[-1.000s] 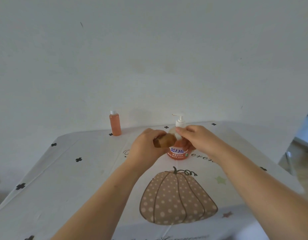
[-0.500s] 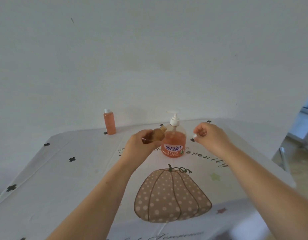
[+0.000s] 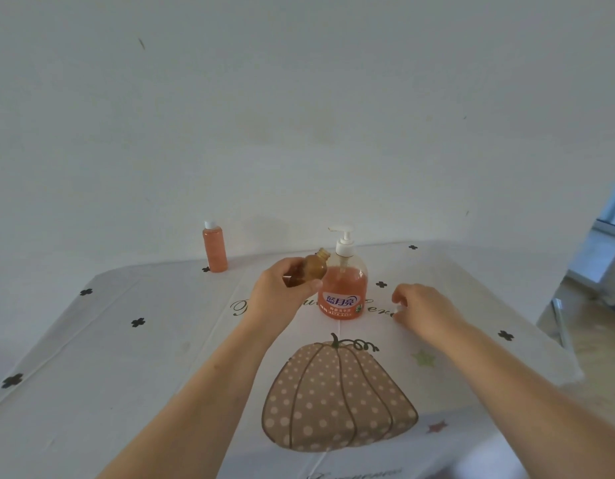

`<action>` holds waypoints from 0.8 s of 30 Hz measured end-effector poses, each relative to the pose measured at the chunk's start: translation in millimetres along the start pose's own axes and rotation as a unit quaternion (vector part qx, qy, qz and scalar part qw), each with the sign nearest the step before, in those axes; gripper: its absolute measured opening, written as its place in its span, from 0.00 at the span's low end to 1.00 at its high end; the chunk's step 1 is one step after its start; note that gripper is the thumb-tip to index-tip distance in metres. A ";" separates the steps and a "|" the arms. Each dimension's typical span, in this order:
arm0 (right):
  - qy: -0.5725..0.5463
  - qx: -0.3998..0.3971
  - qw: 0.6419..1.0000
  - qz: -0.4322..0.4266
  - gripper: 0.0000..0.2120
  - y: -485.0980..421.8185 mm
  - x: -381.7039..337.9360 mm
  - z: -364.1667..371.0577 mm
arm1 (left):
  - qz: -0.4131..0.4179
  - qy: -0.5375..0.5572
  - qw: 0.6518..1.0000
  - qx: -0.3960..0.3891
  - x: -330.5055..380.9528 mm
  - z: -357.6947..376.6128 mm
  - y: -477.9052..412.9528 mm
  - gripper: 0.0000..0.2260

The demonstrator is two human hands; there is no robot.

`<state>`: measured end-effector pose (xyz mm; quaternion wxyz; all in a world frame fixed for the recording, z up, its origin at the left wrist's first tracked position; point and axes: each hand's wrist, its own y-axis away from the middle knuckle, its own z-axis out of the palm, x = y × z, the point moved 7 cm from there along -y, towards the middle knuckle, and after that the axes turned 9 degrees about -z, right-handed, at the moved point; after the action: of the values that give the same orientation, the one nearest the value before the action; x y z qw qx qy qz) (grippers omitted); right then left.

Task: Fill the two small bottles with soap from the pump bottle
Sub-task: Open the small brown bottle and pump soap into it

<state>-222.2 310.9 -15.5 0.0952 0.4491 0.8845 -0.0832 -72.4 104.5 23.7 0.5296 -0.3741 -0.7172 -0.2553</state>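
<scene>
Wall [image 3: 299, 115], pale and faintly marked, fills the upper half of the view. Below it spreads the tabletop [image 3: 109, 375] under a white cloth [image 3: 472, 305] printed with small black clovers, cursive lettering and a large dotted pumpkin [image 3: 337, 399] near the front edge. Past the right corner a strip of floor [image 3: 603, 323] shows. Two bare forearms [image 3: 202, 392] reach in over the cloth from the bottom. The pump bottle [image 3: 344, 292] stands upright just beyond the pumpkin. It is clear, about half full of orange soap, and has an orange label and a white pump whose spout points left. The left hand [image 3: 278, 295] hangs above the cloth in front of the pump bottle's left side and covers part of it. Its fingers are wrapped round a small amber bottle [image 3: 308, 269], tilted with its uncapped threaded neck up and to the right, close beneath the spout. The right hand [image 3: 427, 311] lies low on the cloth to the right of the pump bottle, apart from it, fingers curled under. A pale speck shows at the fingertips, and whether they pinch anything cannot be told. Far back on the left near the wall, well apart from both hands, a second small bottle [image 3: 214, 252] stands upright, filled with orange soap and closed with a white cap.
</scene>
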 end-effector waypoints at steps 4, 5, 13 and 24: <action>-0.102 0.086 0.990 -0.034 0.14 -2.1 -27.2 -34.7 | 0.014 0.002 1.000 0.003 4.6 0.1 -2.6 0.17; -0.136 0.114 0.983 -0.042 0.13 -2.3 -36.2 -47.3 | 0.013 0.003 1.000 0.006 5.3 0.1 -4.2 0.17; -0.250 0.163 0.949 -0.105 0.13 -21.5 -96.1 -99.2 | 0.044 -0.043 0.998 0.010 16.2 3.1 -16.8 0.16; -0.248 0.154 0.948 -0.127 0.08 -36.6 -102.3 -97.8 | 0.078 -0.094 0.992 0.029 23.1 -1.7 -31.5 0.22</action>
<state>-201.9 232.6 106.3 0.2300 0.3077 0.8591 -0.3382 -100.5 90.7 47.1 0.4890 -0.4360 -0.7392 -0.1561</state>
